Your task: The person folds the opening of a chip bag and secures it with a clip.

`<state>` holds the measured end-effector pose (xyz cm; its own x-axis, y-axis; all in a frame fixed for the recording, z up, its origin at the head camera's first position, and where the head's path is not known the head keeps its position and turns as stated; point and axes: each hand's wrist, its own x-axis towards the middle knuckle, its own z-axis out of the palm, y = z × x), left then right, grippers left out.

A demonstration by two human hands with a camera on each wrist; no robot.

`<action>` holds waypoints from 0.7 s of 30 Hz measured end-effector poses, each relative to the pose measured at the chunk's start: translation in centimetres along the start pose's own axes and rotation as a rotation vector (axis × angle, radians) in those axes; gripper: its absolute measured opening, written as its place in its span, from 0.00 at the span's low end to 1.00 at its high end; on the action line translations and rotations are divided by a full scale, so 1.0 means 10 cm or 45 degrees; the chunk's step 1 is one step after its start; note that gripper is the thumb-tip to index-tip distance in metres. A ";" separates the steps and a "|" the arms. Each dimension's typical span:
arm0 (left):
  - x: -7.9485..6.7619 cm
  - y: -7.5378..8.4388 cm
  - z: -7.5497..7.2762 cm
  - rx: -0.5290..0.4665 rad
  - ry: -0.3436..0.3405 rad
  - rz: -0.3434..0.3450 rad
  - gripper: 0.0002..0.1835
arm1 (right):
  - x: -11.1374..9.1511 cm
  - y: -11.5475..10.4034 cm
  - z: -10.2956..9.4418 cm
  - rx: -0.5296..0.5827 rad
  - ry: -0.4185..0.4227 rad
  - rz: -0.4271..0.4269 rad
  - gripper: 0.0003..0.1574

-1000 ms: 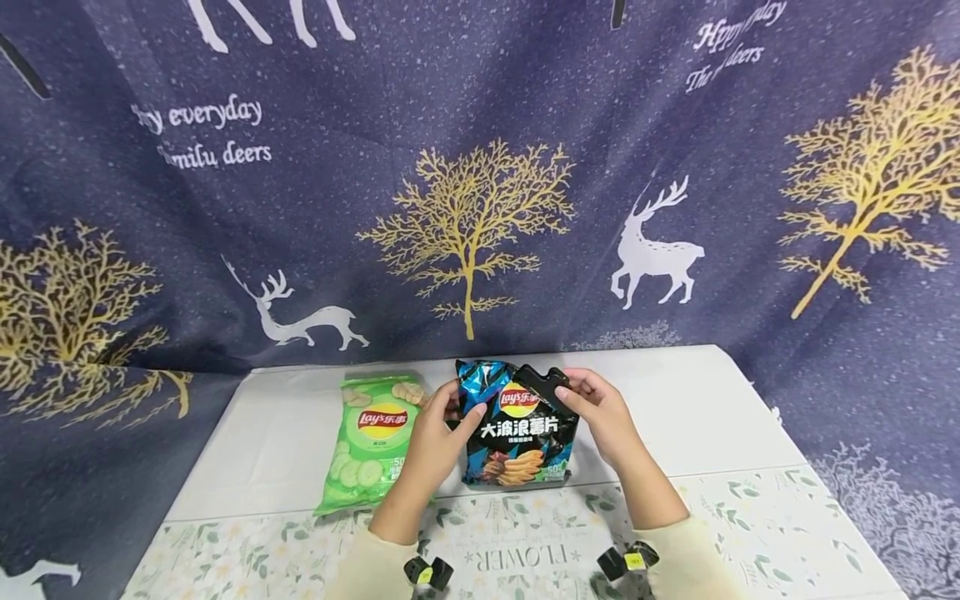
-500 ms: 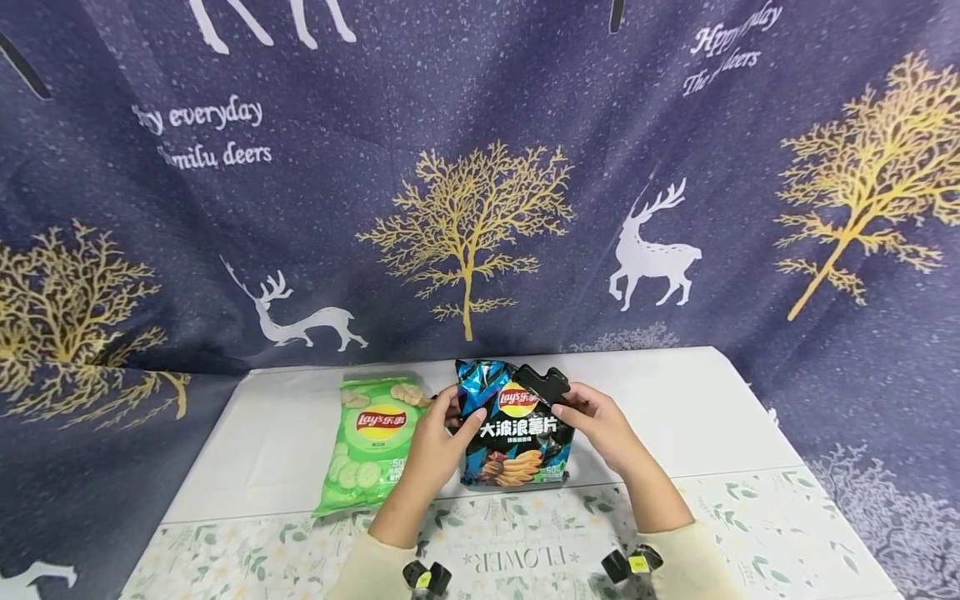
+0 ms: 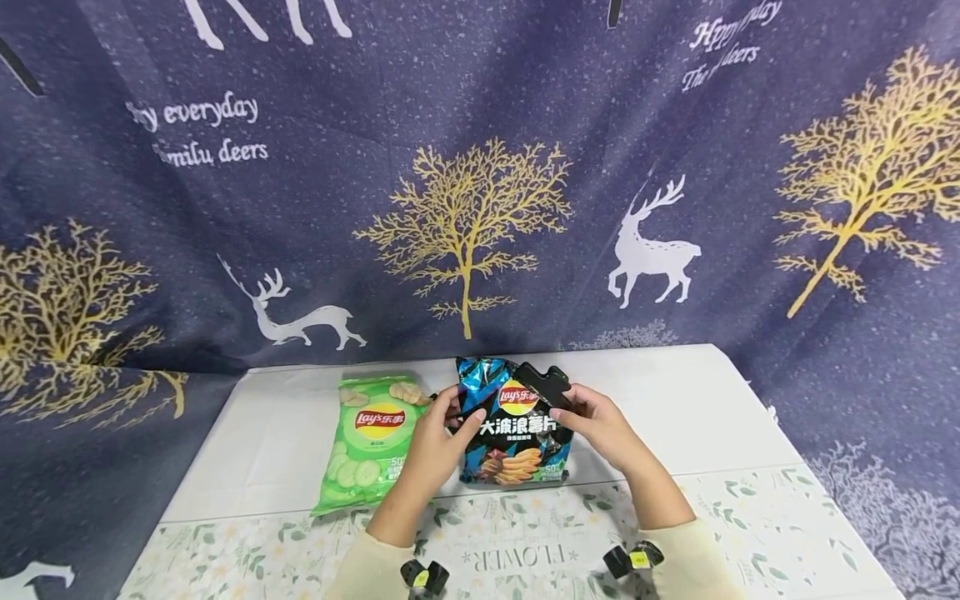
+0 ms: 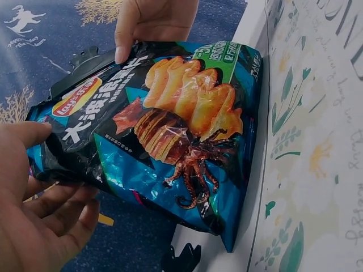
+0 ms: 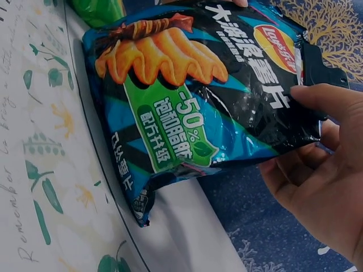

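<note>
Over the bench [image 3: 697, 417], I hold the black chip bag [image 3: 517, 450]: my left hand [image 3: 437, 437] pinches one side, my right hand [image 3: 606, 427] the other, both half-curled. Squeezing hard could crush its contents; tugging unevenly might slip the slanted black clip [image 3: 547, 385] off.

right grip [image 5: 326, 187]: holds black-blue chip bag [image 5: 198, 96] | black clip [image 5: 322, 67]: bag's top edge | green packet [image 5: 99, 11]: upper left

Right grip [image 3: 603, 429] — lower now on the black bag [image 3: 517, 467]
</note>
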<state>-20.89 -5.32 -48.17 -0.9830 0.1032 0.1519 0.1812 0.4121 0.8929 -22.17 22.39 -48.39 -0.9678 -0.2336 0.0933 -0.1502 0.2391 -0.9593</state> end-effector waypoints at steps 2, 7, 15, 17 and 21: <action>0.00 0.00 0.00 -0.001 0.001 0.000 0.34 | 0.00 0.01 -0.01 -0.001 -0.029 0.006 0.12; 0.01 -0.02 0.00 0.001 -0.003 -0.006 0.34 | 0.00 0.04 -0.03 -0.012 -0.067 0.013 0.12; 0.02 -0.06 0.02 0.006 -0.026 -0.015 0.36 | 0.03 0.10 -0.02 -0.010 0.011 0.011 0.13; 0.02 -0.06 0.02 -0.001 -0.028 -0.006 0.36 | 0.04 0.10 0.00 0.022 0.034 0.025 0.14; 0.02 -0.06 0.03 -0.013 -0.040 0.004 0.36 | 0.05 0.11 0.01 0.084 0.066 0.043 0.14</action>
<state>-21.19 -5.25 -48.83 -0.9810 0.1332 0.1413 0.1838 0.4022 0.8969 -22.80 22.45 -49.46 -0.9816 -0.1766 0.0724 -0.1050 0.1834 -0.9774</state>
